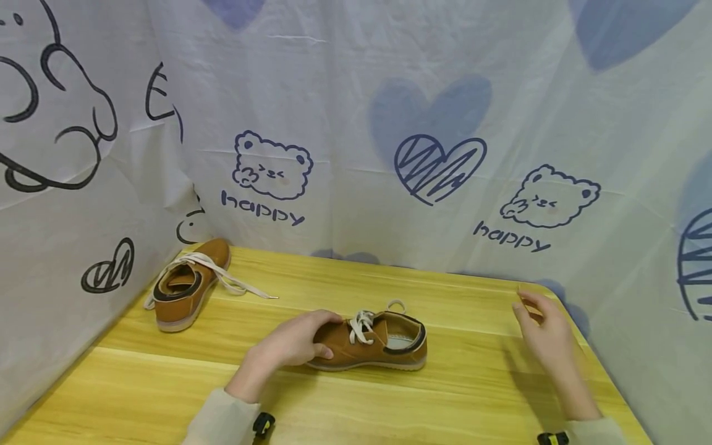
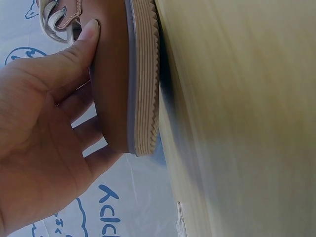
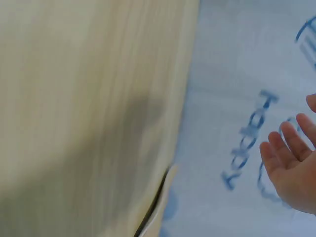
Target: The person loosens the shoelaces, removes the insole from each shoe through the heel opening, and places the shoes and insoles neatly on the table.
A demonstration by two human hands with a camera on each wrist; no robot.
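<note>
A brown lace-up shoe (image 1: 356, 355) lies mid-table in the head view, its toe to the left and its dark-collared heel to the right. White laces (image 1: 363, 327) cross its front, with a loop standing up behind. My left hand (image 1: 295, 339) grips the toe, thumb on the near side; in the left wrist view the thumb presses the brown upper (image 2: 112, 84) above the ridged sole (image 2: 146, 84). Over the table's right side hovers my right hand (image 1: 547, 337), fingers loosely bent and holding nothing. The right wrist view shows part of that hand (image 3: 294, 170).
Another brown shoe (image 1: 180, 303) stands at the table's back left, its long white lace (image 1: 239, 285) trailing rightward over the wood. Printed cloth (image 1: 356, 204) hangs behind the wooden table (image 1: 473, 395) and along both sides. The table's right edge runs close by my right hand.
</note>
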